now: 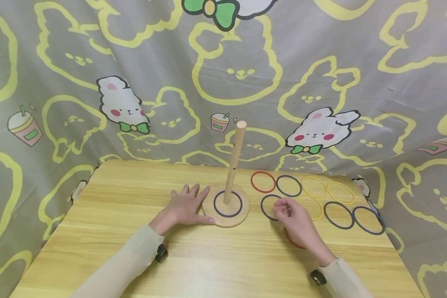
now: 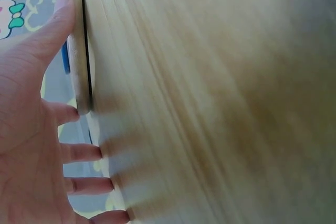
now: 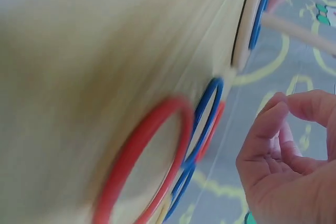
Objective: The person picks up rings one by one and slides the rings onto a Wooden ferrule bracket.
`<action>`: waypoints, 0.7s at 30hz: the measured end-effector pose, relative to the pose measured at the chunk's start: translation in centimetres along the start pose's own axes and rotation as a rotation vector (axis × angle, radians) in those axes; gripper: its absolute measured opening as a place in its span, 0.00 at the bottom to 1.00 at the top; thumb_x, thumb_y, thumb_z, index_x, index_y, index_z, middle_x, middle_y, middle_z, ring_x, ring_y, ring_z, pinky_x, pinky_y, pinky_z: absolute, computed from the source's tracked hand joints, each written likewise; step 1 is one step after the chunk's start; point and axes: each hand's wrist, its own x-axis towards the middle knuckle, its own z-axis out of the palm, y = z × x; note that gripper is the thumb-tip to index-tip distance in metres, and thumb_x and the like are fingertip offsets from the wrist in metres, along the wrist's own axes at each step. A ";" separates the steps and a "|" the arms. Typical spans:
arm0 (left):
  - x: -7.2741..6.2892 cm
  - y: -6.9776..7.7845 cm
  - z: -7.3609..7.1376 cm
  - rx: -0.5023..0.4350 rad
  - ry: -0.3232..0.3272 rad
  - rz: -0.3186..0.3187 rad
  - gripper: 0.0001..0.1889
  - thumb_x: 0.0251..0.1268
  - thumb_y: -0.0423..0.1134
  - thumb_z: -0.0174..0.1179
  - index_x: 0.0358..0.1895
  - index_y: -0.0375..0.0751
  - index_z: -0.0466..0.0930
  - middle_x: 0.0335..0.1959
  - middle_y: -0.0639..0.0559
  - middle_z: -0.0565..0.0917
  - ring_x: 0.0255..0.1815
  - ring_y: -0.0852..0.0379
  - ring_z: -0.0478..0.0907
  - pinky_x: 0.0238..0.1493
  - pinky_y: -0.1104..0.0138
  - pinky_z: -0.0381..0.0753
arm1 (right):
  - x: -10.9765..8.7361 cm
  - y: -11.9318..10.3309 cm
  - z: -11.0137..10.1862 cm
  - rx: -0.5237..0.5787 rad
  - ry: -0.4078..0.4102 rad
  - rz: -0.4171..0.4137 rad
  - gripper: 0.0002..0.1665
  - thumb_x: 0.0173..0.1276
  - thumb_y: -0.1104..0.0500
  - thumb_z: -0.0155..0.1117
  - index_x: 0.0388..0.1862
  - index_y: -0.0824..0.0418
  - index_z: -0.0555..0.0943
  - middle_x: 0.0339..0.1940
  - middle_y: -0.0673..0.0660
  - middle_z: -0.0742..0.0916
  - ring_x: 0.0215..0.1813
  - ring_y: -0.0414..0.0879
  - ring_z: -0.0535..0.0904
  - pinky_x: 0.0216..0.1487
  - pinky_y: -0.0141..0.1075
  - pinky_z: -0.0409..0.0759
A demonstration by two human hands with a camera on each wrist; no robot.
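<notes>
A round wooden base point(image 1: 244, 213) with an upright wooden peg point(image 1: 234, 165) stands mid-table. Around the foot of the peg lies a blue ring point(image 1: 214, 203), flat on the base. My left hand point(image 1: 184, 207) rests spread beside the base, its thumb over the near edge and its index finger at the left rim. Above the rings to the right hovers my right hand point(image 1: 296, 219), thumb and index fingertips together and nothing between them. It overlaps another blue ring point(image 1: 262, 205) and partly hides a red ring point(image 3: 118, 174) below it.
Several more rings lie flat on the right of the table, among them a red ring point(image 1: 251, 181), a yellow ring point(image 1: 354, 195) and a blue ring point(image 1: 325, 213). A patterned grey curtain point(image 1: 164, 62) hangs behind the table and along its sides.
</notes>
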 end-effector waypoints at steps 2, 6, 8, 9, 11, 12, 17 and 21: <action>0.0 0.0 0.0 0.000 -0.002 0.002 0.63 0.59 0.84 0.63 0.90 0.49 0.56 0.83 0.31 0.62 0.73 0.30 0.66 0.60 0.21 0.67 | -0.6 0.8 -1.0 0.000 0.019 0.005 0.10 0.78 0.59 0.71 0.53 0.60 0.86 0.40 0.52 0.86 0.36 0.44 0.82 0.40 0.33 0.78; 0.1 0.0 0.1 -0.001 -0.003 0.003 0.63 0.60 0.83 0.63 0.90 0.48 0.56 0.83 0.31 0.62 0.73 0.29 0.66 0.60 0.21 0.67 | -1.9 2.4 -2.6 0.000 0.043 -0.009 0.12 0.79 0.60 0.72 0.56 0.63 0.86 0.42 0.54 0.87 0.38 0.44 0.84 0.40 0.33 0.81; 0.1 0.1 0.1 0.000 -0.006 0.001 0.62 0.61 0.83 0.63 0.90 0.48 0.55 0.84 0.31 0.62 0.73 0.29 0.66 0.59 0.22 0.67 | -2.5 3.2 -3.4 -0.030 0.053 -0.019 0.12 0.78 0.60 0.72 0.56 0.63 0.86 0.43 0.54 0.87 0.40 0.45 0.84 0.39 0.33 0.82; 0.2 0.1 0.1 0.003 -0.007 0.000 0.62 0.61 0.83 0.63 0.90 0.48 0.55 0.84 0.31 0.62 0.73 0.29 0.66 0.59 0.22 0.67 | -2.8 3.6 -3.8 -0.050 0.056 -0.013 0.13 0.78 0.59 0.73 0.57 0.63 0.86 0.44 0.54 0.88 0.41 0.46 0.84 0.39 0.34 0.82; 0.2 0.2 -0.1 0.008 -0.007 -0.001 0.62 0.61 0.83 0.63 0.90 0.48 0.55 0.84 0.31 0.62 0.73 0.29 0.66 0.59 0.22 0.68 | -3.4 4.5 -4.7 -0.091 0.063 0.009 0.14 0.79 0.58 0.73 0.57 0.63 0.86 0.45 0.55 0.88 0.43 0.47 0.84 0.39 0.34 0.82; 0.2 0.1 0.1 0.008 -0.005 0.000 0.63 0.60 0.83 0.62 0.90 0.49 0.55 0.84 0.31 0.62 0.74 0.28 0.66 0.60 0.21 0.67 | -3.6 4.9 -5.1 -0.113 0.062 0.024 0.15 0.79 0.57 0.73 0.58 0.63 0.85 0.46 0.56 0.89 0.44 0.47 0.85 0.39 0.34 0.83; 0.2 0.2 0.1 0.000 -0.018 0.000 0.63 0.60 0.84 0.62 0.91 0.49 0.54 0.84 0.31 0.60 0.77 0.26 0.64 0.61 0.19 0.64 | -4.6 6.8 -7.1 -0.178 -0.038 0.123 0.19 0.80 0.53 0.72 0.57 0.66 0.84 0.46 0.56 0.88 0.44 0.48 0.86 0.37 0.35 0.83; -0.1 0.3 -0.3 0.001 -0.029 -0.007 0.62 0.61 0.83 0.62 0.91 0.49 0.54 0.85 0.30 0.60 0.77 0.26 0.63 0.62 0.19 0.64 | -4.6 7.7 -7.7 -0.216 -0.120 0.141 0.21 0.79 0.52 0.73 0.55 0.69 0.84 0.41 0.52 0.87 0.42 0.46 0.84 0.37 0.35 0.81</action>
